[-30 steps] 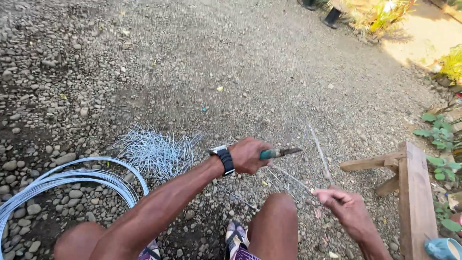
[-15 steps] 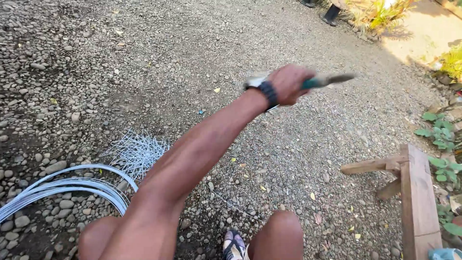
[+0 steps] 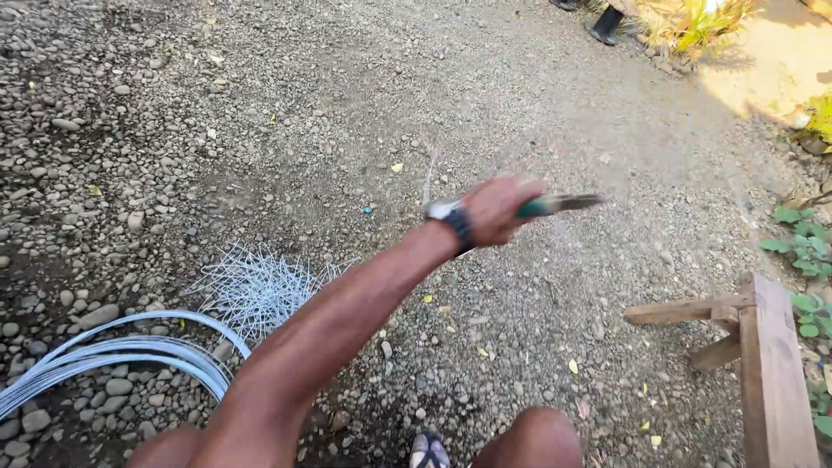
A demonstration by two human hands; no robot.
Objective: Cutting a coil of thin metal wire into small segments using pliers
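At the bottom edge, closest to the camera, a bare knee (image 3: 530, 438) and the toe of a striped sandal (image 3: 429, 451) show above the grey gravel ground (image 3: 286, 104). From the lower left a bare arm stretches upward and to the right across the middle of the view. It ends in the left hand (image 3: 498, 211), which wears a dark wristwatch with a pale face (image 3: 451, 217). The grip of this hand is fully closed around the green handle of a metal hand tool (image 3: 555, 204) – probably pliers, but the picture is blurred there and the head of the tool cannot be told exactly. The tool points to the right, about level, raised over the gravel. The right hand is not in view.

To the left of the arm, on the stones, lies a coil of thick pale grey wire (image 3: 113, 355); its loops run out of the view at the left edge. Just behind the coil lies a loose heap of short cut pieces of thin silver wire (image 3: 260, 290).

On the right side stands a rough wooden bench (image 3: 767, 364), only partly seen, with small green plants (image 3: 806, 247) behind it. Some yellow leaves are scattered on the gravel near it.

Far at the top – well apart from the hand – a dark boot (image 3: 604, 26) of another person stands beside dry yellow grass (image 3: 693, 22) and a sunlit sandy patch.
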